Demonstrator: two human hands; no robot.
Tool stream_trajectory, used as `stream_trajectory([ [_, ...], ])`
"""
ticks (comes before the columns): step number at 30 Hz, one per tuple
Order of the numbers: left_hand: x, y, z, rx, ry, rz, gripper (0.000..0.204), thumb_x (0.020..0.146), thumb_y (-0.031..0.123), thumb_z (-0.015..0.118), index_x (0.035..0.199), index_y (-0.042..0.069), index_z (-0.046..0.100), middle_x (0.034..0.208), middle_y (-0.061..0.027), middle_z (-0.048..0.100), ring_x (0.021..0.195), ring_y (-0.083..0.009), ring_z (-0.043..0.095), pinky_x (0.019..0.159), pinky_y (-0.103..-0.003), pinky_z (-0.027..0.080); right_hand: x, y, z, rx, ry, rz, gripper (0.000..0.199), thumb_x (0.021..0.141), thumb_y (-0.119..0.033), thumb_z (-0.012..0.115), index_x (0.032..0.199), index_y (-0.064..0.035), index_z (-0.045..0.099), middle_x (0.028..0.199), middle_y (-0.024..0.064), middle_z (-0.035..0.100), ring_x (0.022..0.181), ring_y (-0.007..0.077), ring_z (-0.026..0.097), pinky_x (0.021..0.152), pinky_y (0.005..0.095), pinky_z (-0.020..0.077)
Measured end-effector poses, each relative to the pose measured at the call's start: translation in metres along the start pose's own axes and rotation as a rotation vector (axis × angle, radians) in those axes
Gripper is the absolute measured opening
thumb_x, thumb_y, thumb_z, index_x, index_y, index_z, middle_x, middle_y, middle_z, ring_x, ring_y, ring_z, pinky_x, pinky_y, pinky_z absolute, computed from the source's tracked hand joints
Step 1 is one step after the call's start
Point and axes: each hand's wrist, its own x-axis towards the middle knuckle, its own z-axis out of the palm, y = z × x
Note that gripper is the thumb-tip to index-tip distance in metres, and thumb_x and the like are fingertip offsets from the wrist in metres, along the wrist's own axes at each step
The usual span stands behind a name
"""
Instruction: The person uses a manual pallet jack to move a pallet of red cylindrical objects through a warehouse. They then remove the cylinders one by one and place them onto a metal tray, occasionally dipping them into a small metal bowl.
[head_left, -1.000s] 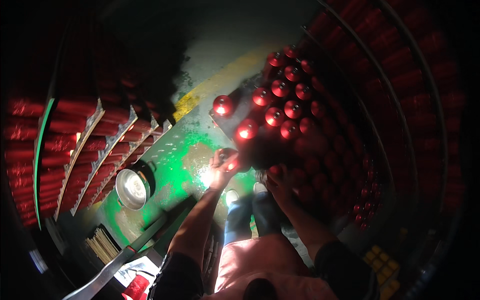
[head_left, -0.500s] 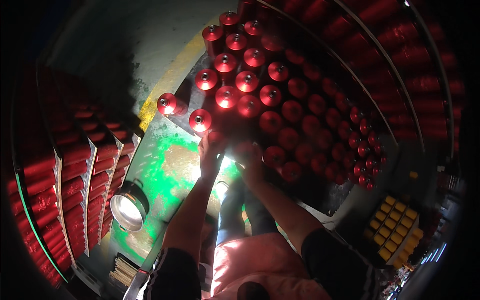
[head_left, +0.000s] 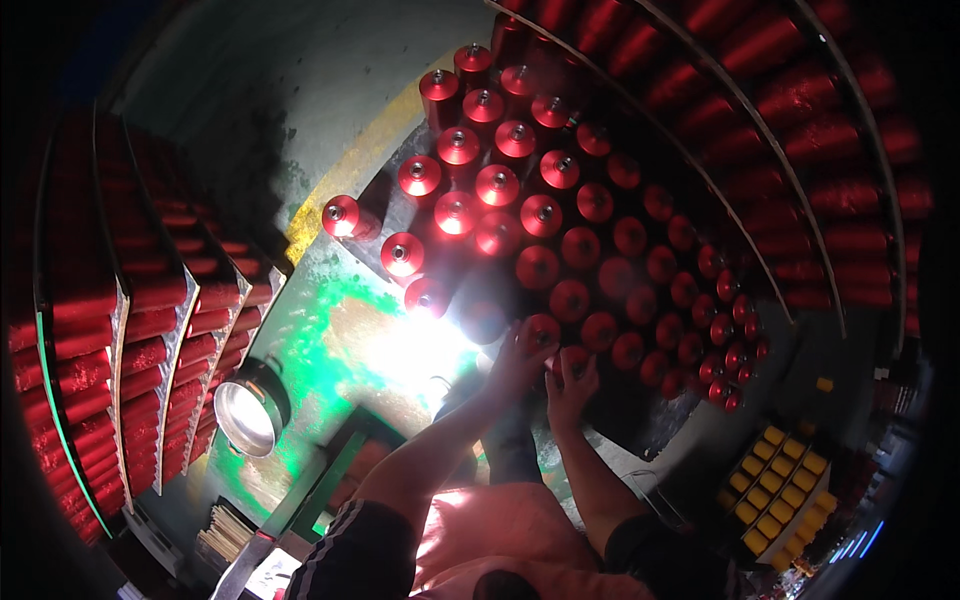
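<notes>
Red metal cylinders with cone-shaped tops, several with a small metal neck showing, stand upright in close rows before me. At the near edge of the group, my left hand point(head_left: 512, 368) curls around the top of one red cylinder point(head_left: 543, 329). Just to its right, my right hand point(head_left: 571, 392) grips a neighbouring red cylinder point(head_left: 573, 358), thumb and fingers on either side of its top. The lower bodies of both cylinders are hidden by the hands and shadow. A single red cylinder point(head_left: 341, 215) stands at the left corner of the group.
Racks of red cylinders lying on their sides rise at the left point(head_left: 145, 330) and upper right point(head_left: 790, 130). A round metal pan point(head_left: 246, 418) sits lower left on the green-stained floor point(head_left: 340, 300). A crate of yellow pieces point(head_left: 778, 490) is at the right. Bright light glares near my left arm.
Both hands have moved right, from the near left edge of the standing cylinders to two cylinders farther along the near edge. The view has shifted slightly.
</notes>
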Motion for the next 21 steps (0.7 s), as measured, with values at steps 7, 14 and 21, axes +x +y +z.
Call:
stream_trajectory([
  [7, 0.014, 0.002, 0.011, 0.260, 0.072, 0.252, 0.047, 0.082, 0.021, 0.074, 0.127, 0.019, 0.064, 0.152, -0.0258, 0.029, 0.136, -0.0494, 0.035, 0.108, -0.053, 0.041, 0.009, -0.009, 0.018, 0.097, 0.103, 0.111, 0.052, 0.076, -0.021, 0.078, 0.127, -0.0209, 0.066, 0.144, 0.0273, 0.040, 0.132, 0.0445, 0.039, 0.110, 0.0505, 0.0316],
  [14, -0.003, -0.003, 0.002, -0.392, 0.041, -0.180, 0.080, 0.080, 0.035, 0.079, 0.143, 0.002, 0.041, 0.141, -0.0216, 0.042, 0.126, -0.0354, 0.049, 0.100, -0.042, 0.046, 0.010, 0.026, -0.004, 0.211, -0.038, 0.017, 0.056, 0.072, -0.017, 0.080, 0.126, -0.0212, 0.067, 0.145, 0.0237, 0.040, 0.132, 0.0421, 0.043, 0.109, 0.0488, 0.0351],
  [21, -0.152, 0.123, -0.145, 0.091, 0.094, 0.051, 0.042, 0.091, 0.014, 0.069, 0.131, 0.009, 0.058, 0.121, -0.0130, 0.060, 0.102, -0.0259, 0.063, 0.088, -0.034, 0.052, 0.004, 0.012, -0.130, 0.335, -0.250, -0.258, 0.059, 0.070, -0.015, 0.080, 0.127, -0.0126, 0.065, 0.139, 0.0220, 0.049, 0.127, 0.0398, 0.047, 0.108, 0.0473, 0.0376],
])
